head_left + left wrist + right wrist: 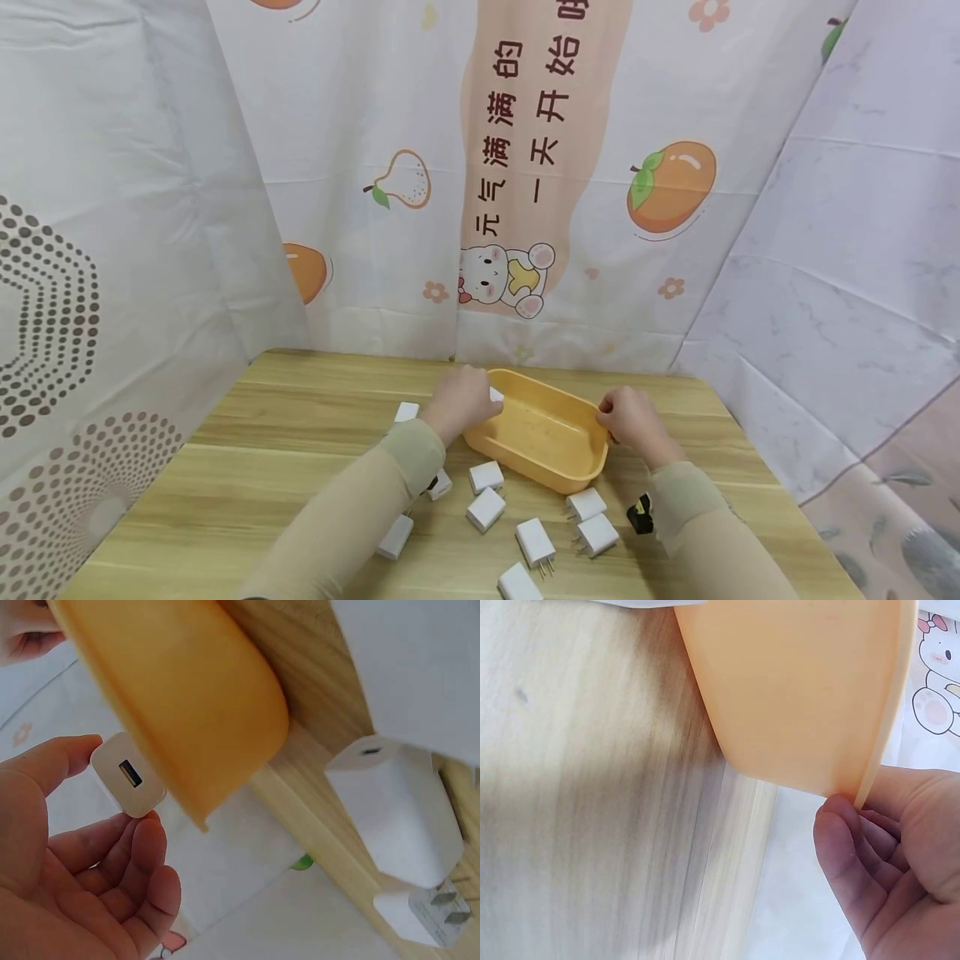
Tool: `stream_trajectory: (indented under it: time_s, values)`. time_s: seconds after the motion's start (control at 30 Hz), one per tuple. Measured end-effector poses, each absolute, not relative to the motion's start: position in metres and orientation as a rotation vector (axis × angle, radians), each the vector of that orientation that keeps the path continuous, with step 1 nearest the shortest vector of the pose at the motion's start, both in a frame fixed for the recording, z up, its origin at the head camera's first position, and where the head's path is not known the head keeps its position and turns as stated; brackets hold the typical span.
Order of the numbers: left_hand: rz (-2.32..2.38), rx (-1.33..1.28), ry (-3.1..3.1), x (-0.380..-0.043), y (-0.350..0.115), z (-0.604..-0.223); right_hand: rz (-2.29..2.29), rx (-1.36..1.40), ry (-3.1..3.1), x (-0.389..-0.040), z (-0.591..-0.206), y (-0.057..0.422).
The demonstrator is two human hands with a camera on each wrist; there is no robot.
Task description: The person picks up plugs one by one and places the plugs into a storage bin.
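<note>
An orange-yellow plastic basket (540, 423) stands on the table toward the back. At its left end my left hand (462, 400) pinches a white USB charger (129, 774) between thumb and fingers, right at the rim. The charger's USB port faces the left wrist camera. My right hand (630, 417) grips the right rim of the basket, thumb on one side and curled fingers (838, 825) on the other. In the head view the basket's visible floor is bare. Several white chargers, such as this charger (487, 509), lie in front of the basket, some with prongs showing.
More chargers lie on the left, including one charger (395, 536) beside my left forearm and another charger (407, 412) behind it. A black strap piece (641, 514) shows by my right wrist. Printed curtains (360, 250) hang behind the wooden table (225, 467).
</note>
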State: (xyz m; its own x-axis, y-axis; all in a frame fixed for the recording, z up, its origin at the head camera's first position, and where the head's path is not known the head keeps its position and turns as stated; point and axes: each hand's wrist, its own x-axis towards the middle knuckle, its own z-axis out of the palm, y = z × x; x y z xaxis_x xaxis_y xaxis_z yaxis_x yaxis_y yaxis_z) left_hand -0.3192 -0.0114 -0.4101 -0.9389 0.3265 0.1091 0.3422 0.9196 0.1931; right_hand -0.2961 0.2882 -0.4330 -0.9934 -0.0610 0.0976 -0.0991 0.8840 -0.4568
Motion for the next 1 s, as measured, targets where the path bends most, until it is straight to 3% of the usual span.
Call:
stream_trajectory:
  time_s: [1.0]
  values:
    - [-0.145,-0.510,-3.044,-0.318,0.002,-0.427,0.699,0.126,-2.981,-0.298,-0.433,0.289]
